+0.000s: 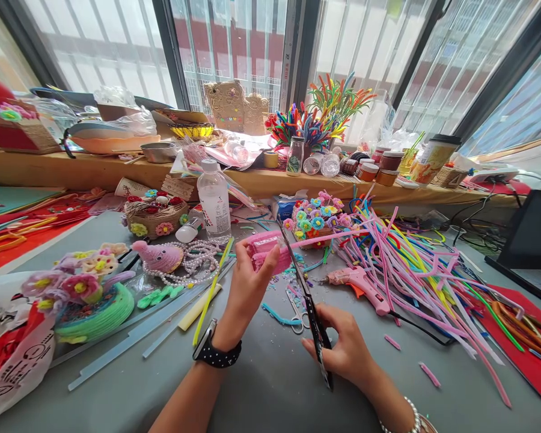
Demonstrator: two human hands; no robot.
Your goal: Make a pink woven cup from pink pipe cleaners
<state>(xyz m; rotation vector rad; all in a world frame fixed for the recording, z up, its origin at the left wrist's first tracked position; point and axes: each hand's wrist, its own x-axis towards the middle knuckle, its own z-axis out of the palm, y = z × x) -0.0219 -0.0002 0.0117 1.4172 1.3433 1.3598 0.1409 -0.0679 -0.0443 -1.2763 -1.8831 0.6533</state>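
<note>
My left hand [246, 288] grips a pink piece [268, 243] with a shiny, clear-looking middle and fuzzy pink edges; its exact kind I cannot make out. From its right side a pink pipe cleaner [331, 237] stretches towards the heap at the right. My right hand [349, 346] is closed round the dark handles of a pair of scissors [307, 294]. Their blades point up and away, passing by the right edge of the pink piece near the pipe cleaner. Whether the blades touch it, I cannot tell. Short pink pipe cleaner bits [429, 374] lie to the right.
Beyond my right hand are a pink glue gun [363, 287], small scissors [296, 316] and a pipe cleaner heap [415, 270]. Leftward are a bottle [214, 201], bead strings [198, 264], glue sticks [117, 352] and a flower pot [97, 313]. A crowded ledge [94, 168] runs behind.
</note>
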